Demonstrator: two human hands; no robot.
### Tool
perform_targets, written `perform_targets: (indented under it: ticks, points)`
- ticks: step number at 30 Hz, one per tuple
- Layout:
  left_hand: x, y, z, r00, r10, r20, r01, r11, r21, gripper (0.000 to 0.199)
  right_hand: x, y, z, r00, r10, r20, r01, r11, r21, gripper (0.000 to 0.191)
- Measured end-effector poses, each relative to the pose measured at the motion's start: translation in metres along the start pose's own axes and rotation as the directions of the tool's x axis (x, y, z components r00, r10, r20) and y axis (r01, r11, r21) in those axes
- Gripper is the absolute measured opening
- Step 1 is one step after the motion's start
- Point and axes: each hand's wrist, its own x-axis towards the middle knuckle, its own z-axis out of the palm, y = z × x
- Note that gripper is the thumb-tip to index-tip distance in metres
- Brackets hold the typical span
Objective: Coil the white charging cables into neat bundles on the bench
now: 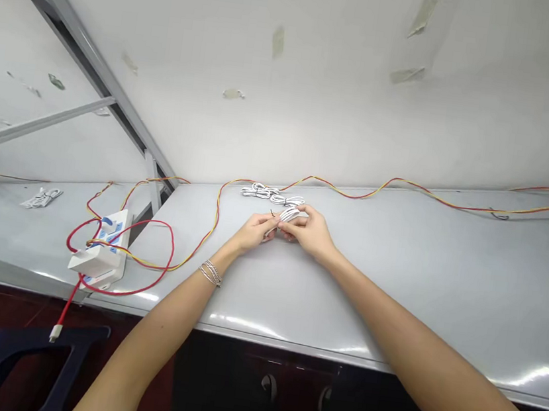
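Both my hands meet over the grey table (343, 294), holding a small coiled white cable (289, 214) between them. My left hand (256, 230) pinches the coil's left end, where a short dark tie sticks up. The fingers of my right hand (309, 228) are closed around its right side. Just behind my hands, two more white cable bundles, a left one (257, 191) and a right one (288, 200), lie on the table with dark ties around their middles.
A white power strip (123, 240) with a plugged-in adapter (95, 261) and looped red cable stands at the left. Red and yellow wires (346, 194) run along the wall. Another white cable bundle (42, 198) lies far left. A dark blue chair (1, 352) is at lower left.
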Motion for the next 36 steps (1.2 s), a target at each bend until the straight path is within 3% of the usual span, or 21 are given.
perform_targets:
  ticks: [5,11,17,22,29,36]
  points:
    - [0.0016,0.0007,-0.0004,0.995,0.008,-0.104,-0.008,1.0,0.005,0.053,0.0023,0.0,-0.0024,0.999,-0.001,0.05,0.001,1.0,0.001,0.046]
    - [0.0006,0.0032,-0.0039,0.986,-0.003,-0.166,0.0,1.0,-0.014,0.048,0.0016,-0.0003,-0.0004,1.0,0.017,0.016,-0.017,1.0,-0.022,0.034]
    - [0.0007,0.002,-0.0052,0.985,-0.043,-0.167,0.031,0.996,-0.078,0.04,0.0025,0.0032,0.0023,0.999,-0.027,-0.031,0.026,0.999,-0.031,0.026]
    - [0.0019,-0.0008,-0.0052,0.99,-0.005,-0.143,-0.023,0.98,-0.196,0.03,0.0031,0.0051,0.004,0.999,-0.045,0.011,0.045,0.999,-0.02,0.021]
    - [0.0019,0.0022,-0.0062,0.989,-0.03,-0.144,-0.011,0.96,-0.278,0.03,0.0006,0.0064,0.0037,0.966,-0.255,0.054,0.26,0.948,-0.183,0.017]
    - [0.0016,0.0065,-0.003,0.977,-0.071,-0.204,-0.006,0.935,-0.354,0.033,-0.0037,0.0074,0.0042,0.917,-0.397,0.025,0.384,0.866,-0.322,0.015]
